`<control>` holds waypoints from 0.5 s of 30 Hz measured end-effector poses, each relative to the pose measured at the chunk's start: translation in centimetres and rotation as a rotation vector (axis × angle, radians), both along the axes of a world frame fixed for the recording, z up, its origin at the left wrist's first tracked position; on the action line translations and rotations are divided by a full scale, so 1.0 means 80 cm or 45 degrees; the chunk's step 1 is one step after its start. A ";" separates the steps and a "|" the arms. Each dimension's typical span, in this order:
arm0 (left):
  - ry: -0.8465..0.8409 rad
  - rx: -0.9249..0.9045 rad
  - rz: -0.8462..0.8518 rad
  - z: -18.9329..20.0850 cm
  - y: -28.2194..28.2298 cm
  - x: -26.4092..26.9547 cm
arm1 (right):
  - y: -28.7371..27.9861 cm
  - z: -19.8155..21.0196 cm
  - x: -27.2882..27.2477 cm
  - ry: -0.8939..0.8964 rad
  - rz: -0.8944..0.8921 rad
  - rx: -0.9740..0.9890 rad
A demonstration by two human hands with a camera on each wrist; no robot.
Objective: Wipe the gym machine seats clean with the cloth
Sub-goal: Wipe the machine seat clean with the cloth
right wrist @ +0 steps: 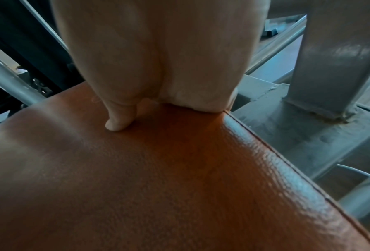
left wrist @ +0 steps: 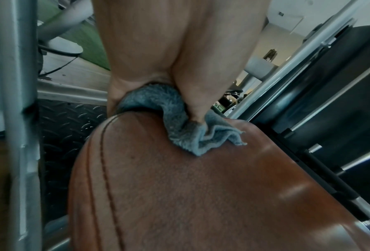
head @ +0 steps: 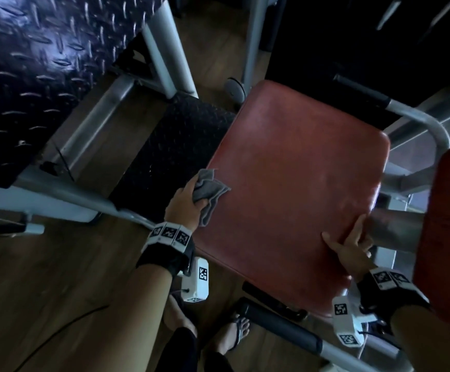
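Nearest the head camera are two bare forearms, each with a black wrist strap carrying white coded tags and a white camera block. Two sandalled feet [head: 207, 328] stand on the wood-plank floor [head: 57, 291] below them.

One red seat [head: 293, 189] fills the middle: a rounded-corner square pad of grained, leather-like vinyl with a shine on it and two lines of stitching along its left side in the left wrist view. A second red pad [head: 449, 237] shows at the right edge of the head view, only partly in frame.

There is one cloth [head: 209, 194], grey, fuzzy like microfibre, bunched into soft folds. It lies on the seat's left edge near the far-left corner, its loose end trailing along that edge toward the person, so its long axis runs roughly with the edge. The left hand [head: 185, 201] grips it, fingers and thumb curled round the bunch, pressing it to the vinyl.

The right hand [head: 348, 244] rests on the seat's right edge toward the near-right corner, fingers straight and spread, thumb [right wrist: 116, 124] on the top surface, holding nothing.

Grey painted metal tubes [head: 164, 44] frame the seat. Two black diamond-tread plates sit left of the seat: a large plate [head: 30, 76] and a smaller step [head: 170, 146]. A black foam-covered handle [head: 280, 328] lies near the seat's near edge.
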State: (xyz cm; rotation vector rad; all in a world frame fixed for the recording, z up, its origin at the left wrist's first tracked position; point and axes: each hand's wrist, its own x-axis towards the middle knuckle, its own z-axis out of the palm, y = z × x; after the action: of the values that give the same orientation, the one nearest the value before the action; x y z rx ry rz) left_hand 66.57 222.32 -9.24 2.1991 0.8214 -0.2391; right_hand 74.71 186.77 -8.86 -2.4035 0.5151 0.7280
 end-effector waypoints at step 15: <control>0.022 0.072 0.075 0.004 -0.011 0.012 | -0.005 -0.005 0.002 0.000 -0.003 0.070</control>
State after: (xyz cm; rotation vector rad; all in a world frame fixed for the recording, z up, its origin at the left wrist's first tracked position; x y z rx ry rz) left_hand 67.53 221.46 -8.89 2.2239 0.9116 -0.2086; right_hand 74.90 186.40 -9.27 -2.3520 0.4914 0.7323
